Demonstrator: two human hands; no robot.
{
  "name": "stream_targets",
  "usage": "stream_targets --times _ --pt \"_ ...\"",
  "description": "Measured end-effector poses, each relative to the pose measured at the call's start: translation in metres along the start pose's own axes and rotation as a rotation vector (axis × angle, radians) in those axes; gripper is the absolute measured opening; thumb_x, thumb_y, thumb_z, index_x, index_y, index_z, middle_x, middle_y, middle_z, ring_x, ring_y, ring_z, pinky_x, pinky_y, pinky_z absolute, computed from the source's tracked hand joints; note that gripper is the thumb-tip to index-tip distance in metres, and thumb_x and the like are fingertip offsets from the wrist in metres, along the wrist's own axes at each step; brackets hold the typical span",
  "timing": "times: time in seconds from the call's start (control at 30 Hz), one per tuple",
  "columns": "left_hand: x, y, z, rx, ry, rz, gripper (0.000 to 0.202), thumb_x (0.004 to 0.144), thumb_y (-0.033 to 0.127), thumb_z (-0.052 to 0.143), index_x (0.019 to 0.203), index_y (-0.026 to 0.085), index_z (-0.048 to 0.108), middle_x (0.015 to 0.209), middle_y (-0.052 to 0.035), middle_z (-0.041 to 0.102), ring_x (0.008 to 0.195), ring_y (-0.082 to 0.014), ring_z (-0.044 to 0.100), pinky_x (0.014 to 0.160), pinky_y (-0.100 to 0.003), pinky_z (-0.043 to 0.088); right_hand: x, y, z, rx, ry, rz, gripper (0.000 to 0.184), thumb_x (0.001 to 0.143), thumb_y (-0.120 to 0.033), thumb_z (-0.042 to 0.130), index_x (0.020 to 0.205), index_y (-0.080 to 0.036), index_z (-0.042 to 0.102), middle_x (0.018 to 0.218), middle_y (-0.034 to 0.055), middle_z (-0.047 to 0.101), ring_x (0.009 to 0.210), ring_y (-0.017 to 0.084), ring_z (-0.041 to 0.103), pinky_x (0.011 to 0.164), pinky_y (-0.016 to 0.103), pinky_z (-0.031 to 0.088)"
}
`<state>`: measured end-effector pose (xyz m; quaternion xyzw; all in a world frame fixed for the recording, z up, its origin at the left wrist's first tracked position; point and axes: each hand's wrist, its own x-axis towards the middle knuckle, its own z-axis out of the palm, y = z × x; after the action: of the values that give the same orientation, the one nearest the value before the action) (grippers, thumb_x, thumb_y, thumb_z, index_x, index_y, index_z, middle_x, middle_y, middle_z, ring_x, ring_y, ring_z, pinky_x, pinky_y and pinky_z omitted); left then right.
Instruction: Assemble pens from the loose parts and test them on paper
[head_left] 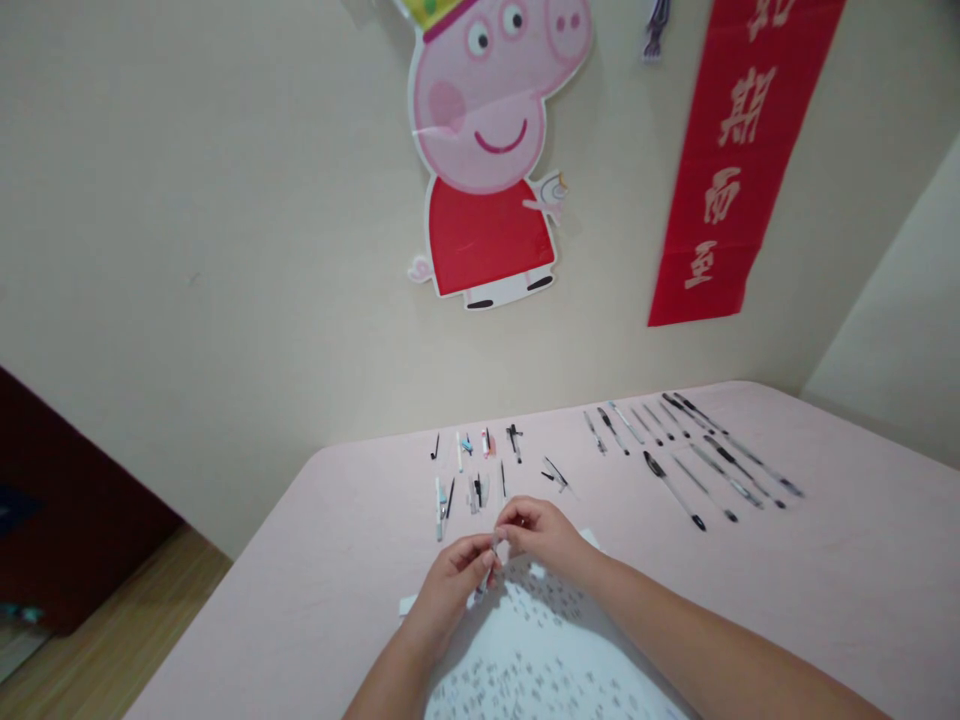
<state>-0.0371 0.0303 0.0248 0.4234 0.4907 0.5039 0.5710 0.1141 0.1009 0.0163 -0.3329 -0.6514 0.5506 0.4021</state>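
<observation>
My left hand (pixel 459 578) has its fingers closed around a slim pen (pixel 482 586) in front of me, partly hidden by the fingers. Just above it, my right hand (pixel 534 530) pinches at the upper end of the same pen, where a clear part shows between the fingertips. Beyond the hands lie small groups of pen parts, among them a white and blue pen barrel (pixel 439 508), a dark refill (pixel 450 497) and a black piece with a clear one (pixel 555 474).
Several whole pens (pixel 675 490) lie in two rows at the right of the pink table (pixel 300 600). A white surface with small dark marks (pixel 540 670) spreads below my hands. On the wall behind are a pig cutout (pixel 491 235) and a red banner (pixel 739 160).
</observation>
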Motion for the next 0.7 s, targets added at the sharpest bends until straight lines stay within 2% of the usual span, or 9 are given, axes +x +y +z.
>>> stream_targets --times 0.33,0.7 --pt "0.001 -0.004 -0.002 -0.016 0.001 -0.012 0.034 0.063 0.040 0.078 0.086 0.016 0.073 0.066 -0.0016 0.062 0.057 -0.0109 0.049 0.057 -0.023 0.036 -0.003 -0.008 0.000 -0.125 0.039 -0.107 0.008 0.071 -0.019 0.061 0.064 -0.018 0.064 0.065 0.0001 0.058 0.061 0.012 0.051 0.058 0.024 0.039" --pt "0.001 -0.004 -0.003 -0.006 0.000 -0.015 0.032 0.064 0.040 0.077 0.084 0.015 0.072 0.066 -0.0017 0.062 0.058 -0.0112 0.050 0.057 -0.024 0.036 -0.003 -0.010 -0.001 -0.229 0.001 -0.216 0.016 0.079 -0.022 0.058 0.066 -0.018 0.066 0.067 0.0017 0.061 0.065 0.013 0.054 0.060 0.025 0.042"
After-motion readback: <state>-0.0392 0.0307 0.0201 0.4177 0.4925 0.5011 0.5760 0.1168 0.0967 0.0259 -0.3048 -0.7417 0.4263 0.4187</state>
